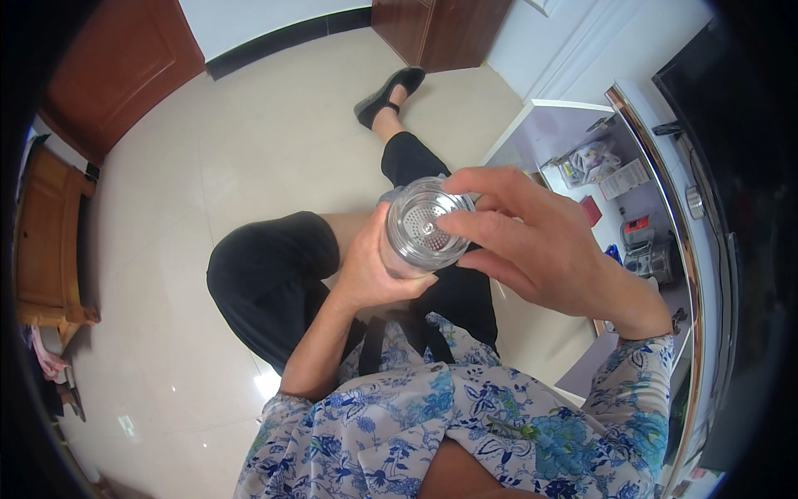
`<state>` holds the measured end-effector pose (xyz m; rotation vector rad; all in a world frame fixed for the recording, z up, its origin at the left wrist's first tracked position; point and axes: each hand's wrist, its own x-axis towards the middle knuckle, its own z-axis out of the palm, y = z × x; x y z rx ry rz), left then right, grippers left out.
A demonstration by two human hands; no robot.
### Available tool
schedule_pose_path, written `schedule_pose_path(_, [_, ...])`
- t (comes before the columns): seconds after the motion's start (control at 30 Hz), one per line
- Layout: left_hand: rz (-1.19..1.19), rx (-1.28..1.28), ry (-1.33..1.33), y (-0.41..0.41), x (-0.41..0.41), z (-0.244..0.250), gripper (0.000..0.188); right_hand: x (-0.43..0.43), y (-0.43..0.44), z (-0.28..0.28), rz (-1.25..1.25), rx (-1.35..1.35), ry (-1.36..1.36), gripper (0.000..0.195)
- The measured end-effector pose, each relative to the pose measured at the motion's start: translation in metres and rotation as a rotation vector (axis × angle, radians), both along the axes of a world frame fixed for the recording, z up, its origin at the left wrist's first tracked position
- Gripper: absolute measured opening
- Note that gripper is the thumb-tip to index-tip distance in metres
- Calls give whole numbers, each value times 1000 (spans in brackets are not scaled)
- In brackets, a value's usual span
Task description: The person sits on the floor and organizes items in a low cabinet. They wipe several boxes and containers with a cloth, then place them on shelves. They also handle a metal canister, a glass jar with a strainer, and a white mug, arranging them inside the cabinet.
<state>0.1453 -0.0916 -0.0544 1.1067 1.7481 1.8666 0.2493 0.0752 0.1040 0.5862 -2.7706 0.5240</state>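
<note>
My left hand is wrapped around a clear bottle or cup, held over my lap with its mouth facing up toward me. A round metal strainer full of small holes sits inside the mouth, with a small knob at its centre. My right hand reaches in from the right, fingers spread. One fingertip is over the strainer, and another is at the far side of the rim. Its thumb lies outside, close to the bottle's wall. The lower part of the bottle is hidden by my left hand.
At the right stands a low white cabinet with an open door. Inside are a plastic bag of items, a red box and a glass jar or pot. A wooden stool or cabinet stands left on the tiled floor.
</note>
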Motion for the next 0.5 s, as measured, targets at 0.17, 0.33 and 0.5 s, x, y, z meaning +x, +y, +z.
schedule_pose_path(0.17, [-75,51,-44,4,-11,22,86,-7,6,3,-3,-88,92,32])
schedule_pose_path(0.33, [-103,108,-83,15,-18,67,86,-15,17,32,-40,-201,126,34])
schedule_pose_path(0.5, [-111,66,-44,38,-25,104,75,-17,38,74,-76,-211,146,28])
